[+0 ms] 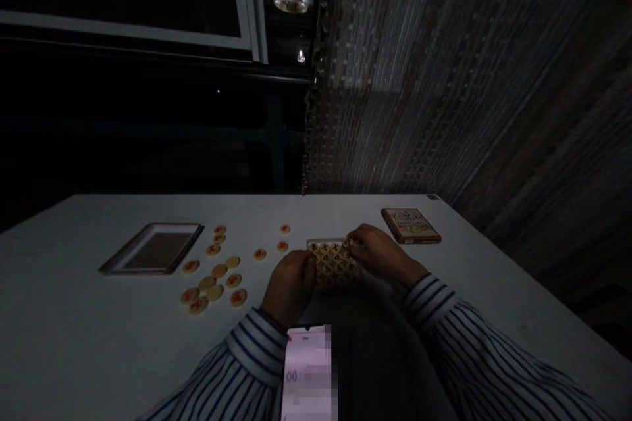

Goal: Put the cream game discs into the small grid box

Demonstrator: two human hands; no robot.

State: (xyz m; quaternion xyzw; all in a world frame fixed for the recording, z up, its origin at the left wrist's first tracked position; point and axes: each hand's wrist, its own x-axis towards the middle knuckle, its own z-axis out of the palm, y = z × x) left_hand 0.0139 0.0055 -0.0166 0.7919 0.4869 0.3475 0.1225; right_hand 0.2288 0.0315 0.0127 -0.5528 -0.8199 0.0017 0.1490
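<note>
A small clear-edged tray (330, 240) in front of me holds rows of round wooden Chinese chess pieces (336, 257) with dark characters. My left hand (290, 284) is curled around the tray's left edge, thumb and fingers closed on it. At the far right corner, the fingertips of my right hand (385, 255) pinch one Chinese chess piece (347, 243). The near rows of the tray lie in shadow and are hard to make out. Left of my hands, several loose pieces (234, 280) are scattered, some showing red characters and some blank faces up.
A shallow open box lid (185, 258) lies at the left. At the right rests a flat printed box (411, 225). A lit phone (306, 375) is near me, below my left wrist. Behind the white table (123, 329) hangs a string curtain (395, 79) beside a dark window.
</note>
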